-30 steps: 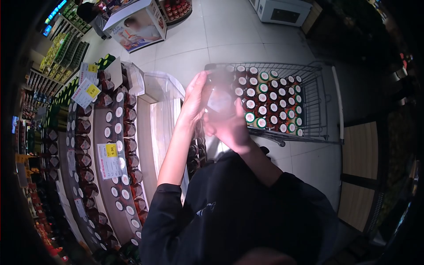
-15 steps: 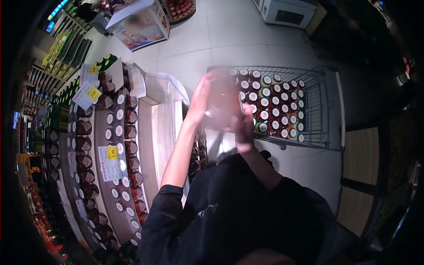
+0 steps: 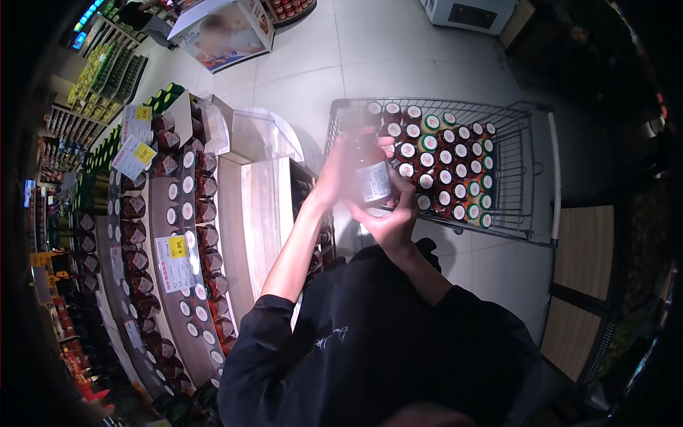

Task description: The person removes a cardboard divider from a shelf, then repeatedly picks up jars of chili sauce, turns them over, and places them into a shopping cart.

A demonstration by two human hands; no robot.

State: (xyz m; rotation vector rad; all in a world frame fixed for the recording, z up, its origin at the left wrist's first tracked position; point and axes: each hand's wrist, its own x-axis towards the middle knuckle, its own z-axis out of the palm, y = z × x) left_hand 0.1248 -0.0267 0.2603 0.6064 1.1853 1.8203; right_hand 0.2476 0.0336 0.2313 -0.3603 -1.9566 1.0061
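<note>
Between my hands, over the near left end of the shopping cart (image 3: 530, 171), is a glass jar (image 3: 373, 181) with a pale printed label turned up toward me. Its upper part is smeared. My left hand (image 3: 336, 171) wraps around its left side, with fingertips showing past the far side. My right hand (image 3: 393, 217) is closed on the lower right end, thumb underneath the label. Packed in rows in the cart stand jars (image 3: 445, 156) with dark red contents and white lids, some green-rimmed.
Left of me, a stepped shelf (image 3: 238, 220) carries rows of similar jars (image 3: 139, 235) and price cards (image 3: 176, 263). A promotional box stand (image 3: 224, 35) and a white appliance (image 3: 469, 16) are farther off. Wooden panels (image 3: 583, 252) stand at the right.
The jar has turned so its label shows, and my right hand has shifted down and around its lower end. The view has shifted slightly.
</note>
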